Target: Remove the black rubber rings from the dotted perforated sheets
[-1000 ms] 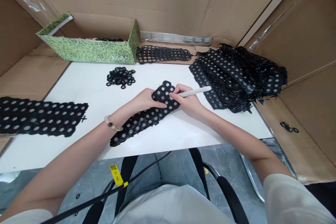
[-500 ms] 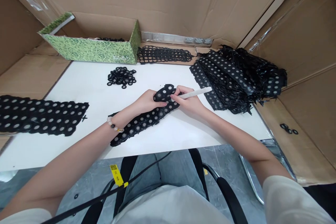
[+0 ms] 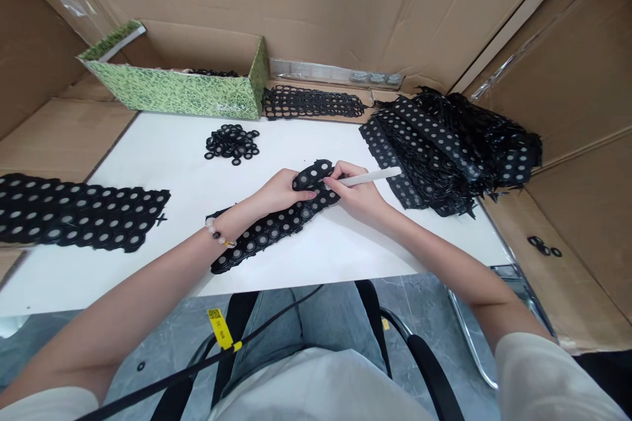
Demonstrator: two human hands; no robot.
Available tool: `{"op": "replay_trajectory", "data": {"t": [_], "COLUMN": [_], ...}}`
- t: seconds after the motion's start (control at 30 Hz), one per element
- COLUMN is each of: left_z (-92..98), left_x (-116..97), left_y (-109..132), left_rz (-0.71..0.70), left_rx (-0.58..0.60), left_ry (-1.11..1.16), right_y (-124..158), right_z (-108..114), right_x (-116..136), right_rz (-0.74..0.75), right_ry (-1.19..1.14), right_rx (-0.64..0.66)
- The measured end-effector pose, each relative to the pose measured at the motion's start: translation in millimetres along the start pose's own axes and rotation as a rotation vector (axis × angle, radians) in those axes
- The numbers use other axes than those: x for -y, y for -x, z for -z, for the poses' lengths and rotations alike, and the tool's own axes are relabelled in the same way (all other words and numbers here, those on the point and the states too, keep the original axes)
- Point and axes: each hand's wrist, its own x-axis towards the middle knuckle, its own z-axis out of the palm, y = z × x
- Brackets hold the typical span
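A black rubber sheet of molded rings point(image 3: 269, 231) slants across the white table in front of me. My left hand point(image 3: 284, 191) grips it, thumb on top, with its far end folded up. In my right hand point(image 3: 356, 194) is a white pen-like tool point(image 3: 378, 175), its handle pointing right. Its tip is at the folded end of the sheet, hidden by my fingers. Behind my hands lies a small pile of loose black rings point(image 3: 231, 143).
Another ring sheet point(image 3: 79, 210) lies at the left. A heap of black sheets point(image 3: 444, 145) covers the right back. A green patterned box point(image 3: 172, 92) and a ring-less mesh sheet point(image 3: 313, 102) stand along the cardboard wall point(image 3: 320, 6). Loose rings point(image 3: 543, 247) lie at far right.
The view has shifted slightly. Both hands keep nearly the same hold on the sheet and the white pen-like tool; no clear change in the sheet shows.
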Motion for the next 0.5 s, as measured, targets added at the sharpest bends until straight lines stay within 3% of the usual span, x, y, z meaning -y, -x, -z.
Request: {"op": "replay_trajectory", "data": {"t": [0.27, 0.5], "left_z": [-4.1, -0.9], "left_x": [6.2, 3.7], "left_y": [0.1, 0.9], "left_rz": [0.037, 0.019], "left_rx": [-0.013, 0.03], "left_ry": [0.135, 0.127], "right_y": [0.8, -1.5], "right_z": [-5.3, -7.5], "right_x": [-4.2, -10.0], "right_rz": [0.058, 0.02], "right_ry": [0.143, 0.109], "right_rx": [0.023, -0.003]}}
